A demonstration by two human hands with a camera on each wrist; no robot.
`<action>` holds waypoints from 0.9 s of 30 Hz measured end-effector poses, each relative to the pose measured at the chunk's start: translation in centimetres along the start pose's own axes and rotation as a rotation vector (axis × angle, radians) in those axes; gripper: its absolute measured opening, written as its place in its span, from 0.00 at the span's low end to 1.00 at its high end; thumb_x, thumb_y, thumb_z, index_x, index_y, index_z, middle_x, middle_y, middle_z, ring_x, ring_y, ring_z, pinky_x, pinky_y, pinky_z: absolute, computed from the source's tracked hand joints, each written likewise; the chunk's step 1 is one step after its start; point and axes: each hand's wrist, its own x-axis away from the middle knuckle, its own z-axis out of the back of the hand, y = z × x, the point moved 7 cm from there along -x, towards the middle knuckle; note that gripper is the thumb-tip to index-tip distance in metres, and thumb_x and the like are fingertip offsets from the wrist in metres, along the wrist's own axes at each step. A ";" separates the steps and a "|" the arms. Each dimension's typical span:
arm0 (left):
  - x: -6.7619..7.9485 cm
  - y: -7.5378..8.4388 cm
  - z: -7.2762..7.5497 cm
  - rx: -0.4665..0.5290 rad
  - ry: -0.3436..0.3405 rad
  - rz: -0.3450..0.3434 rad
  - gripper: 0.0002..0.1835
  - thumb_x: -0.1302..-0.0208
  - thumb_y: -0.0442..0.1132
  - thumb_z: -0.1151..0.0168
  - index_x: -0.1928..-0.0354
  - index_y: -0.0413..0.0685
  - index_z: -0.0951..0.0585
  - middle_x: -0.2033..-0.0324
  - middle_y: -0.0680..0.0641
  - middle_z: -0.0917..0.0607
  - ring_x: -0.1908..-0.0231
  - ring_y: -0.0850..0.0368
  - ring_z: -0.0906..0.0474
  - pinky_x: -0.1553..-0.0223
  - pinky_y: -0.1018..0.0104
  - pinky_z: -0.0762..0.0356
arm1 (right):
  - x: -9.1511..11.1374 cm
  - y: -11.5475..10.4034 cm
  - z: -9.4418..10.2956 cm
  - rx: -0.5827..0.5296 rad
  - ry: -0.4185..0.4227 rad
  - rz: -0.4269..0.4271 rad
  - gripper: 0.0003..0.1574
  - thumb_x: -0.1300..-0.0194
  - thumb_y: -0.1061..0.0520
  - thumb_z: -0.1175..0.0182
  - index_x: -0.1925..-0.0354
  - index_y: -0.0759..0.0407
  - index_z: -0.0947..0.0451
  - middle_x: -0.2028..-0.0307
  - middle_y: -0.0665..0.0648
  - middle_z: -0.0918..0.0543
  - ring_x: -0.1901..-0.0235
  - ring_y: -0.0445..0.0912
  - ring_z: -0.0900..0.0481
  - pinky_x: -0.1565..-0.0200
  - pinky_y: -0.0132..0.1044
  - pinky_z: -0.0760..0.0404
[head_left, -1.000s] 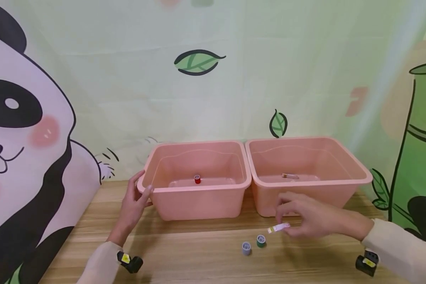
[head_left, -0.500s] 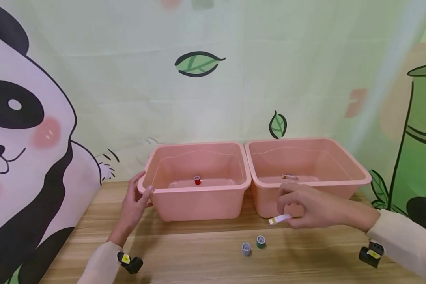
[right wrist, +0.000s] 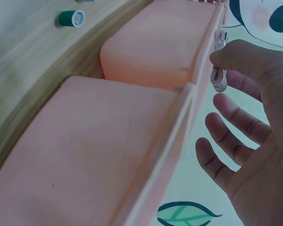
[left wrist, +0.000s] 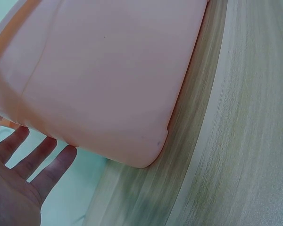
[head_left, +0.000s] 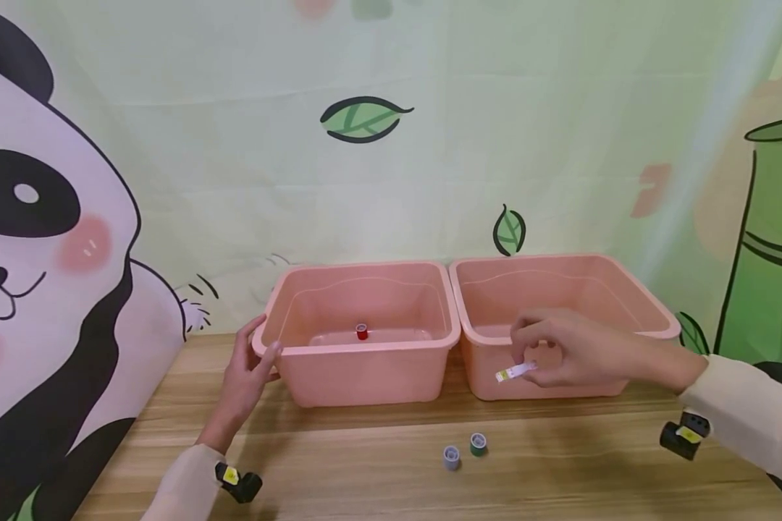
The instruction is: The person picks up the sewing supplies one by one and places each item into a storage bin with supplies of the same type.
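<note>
A small folded tape, held above the worktop. The folded tape, pale, with a yellowish-green end, shows in the head view before the front wall of the right bin, outside its interior. Your right hand has it in a pinch: the grip is closed between thumb and forefinger, while the right wrist view shows the other three fingers spread and holding nothing. Note the looped fold and fine printed marks; the marks are too small for you to read.

Handling. Expect the piece to be very light, limp along its length and firmer across the stacked layers. It should be hard to break, but a loose fold may spring open or slide if you pinch only one layer. Take hold near the middle, flat across all the layers, with modest pressure; an end hold, as here, leaves the yellowish end free to swing or tilt.

Left hand. This grip lies round the outer front corner of the left bin, thumb at the rim, fingers against the outside. You may judge the bin a thin, slightly flexible shell with smooth walls, best steadied by its rim.

On the worktop, a green spool stands beside a greyish spool.
</note>
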 end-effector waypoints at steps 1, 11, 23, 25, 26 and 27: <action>0.0 0.0 0.0 0.000 -0.001 0.002 0.37 0.23 0.55 0.44 0.20 0.70 0.49 0.23 0.43 0.39 0.34 0.40 0.29 0.49 0.47 0.15 | -0.1 0.0 0.2 0.001 0.003 0.004 0.13 0.38 0.56 0.26 0.64 0.36 0.18 0.61 0.40 0.23 0.62 0.40 0.23 0.62 0.34 0.18; 0.0 -0.2 0.1 0.000 0.003 -0.001 0.37 0.23 0.55 0.44 0.20 0.69 0.49 0.23 0.42 0.38 0.35 0.40 0.29 0.50 0.50 0.14 | -0.9 2.4 2.4 0.134 0.006 -0.106 0.12 0.37 0.51 0.27 0.64 0.31 0.19 0.66 0.38 0.22 0.67 0.37 0.25 0.64 0.33 0.21; 0.1 -0.4 0.1 0.018 0.005 -0.001 0.37 0.23 0.54 0.44 0.19 0.68 0.50 0.23 0.42 0.39 0.34 0.40 0.29 0.50 0.48 0.15 | -2.3 5.9 3.3 0.093 -0.056 -0.211 0.07 0.36 0.48 0.27 0.64 0.34 0.17 0.63 0.39 0.19 0.61 0.42 0.23 0.60 0.40 0.20; 0.0 -0.3 0.0 0.017 0.004 -0.001 0.38 0.23 0.54 0.44 0.19 0.68 0.50 0.23 0.42 0.39 0.33 0.40 0.30 0.50 0.48 0.15 | -2.3 6.5 3.5 0.086 -0.064 -0.245 0.06 0.36 0.46 0.27 0.64 0.35 0.17 0.63 0.41 0.19 0.63 0.42 0.23 0.61 0.40 0.20; 0.0 -0.3 0.0 0.016 0.002 -0.002 0.38 0.23 0.54 0.44 0.19 0.69 0.50 0.23 0.42 0.40 0.33 0.40 0.30 0.50 0.48 0.15 | -2.3 6.9 3.6 0.085 -0.066 -0.258 0.06 0.36 0.45 0.27 0.64 0.35 0.17 0.63 0.42 0.19 0.63 0.42 0.23 0.62 0.39 0.21; -0.1 -0.3 0.0 0.015 0.001 -0.003 0.38 0.23 0.54 0.44 0.19 0.69 0.50 0.23 0.43 0.40 0.33 0.40 0.30 0.49 0.48 0.15 | -2.3 7.3 3.8 0.084 -0.066 -0.274 0.07 0.37 0.44 0.27 0.64 0.35 0.17 0.63 0.43 0.20 0.64 0.42 0.23 0.63 0.39 0.21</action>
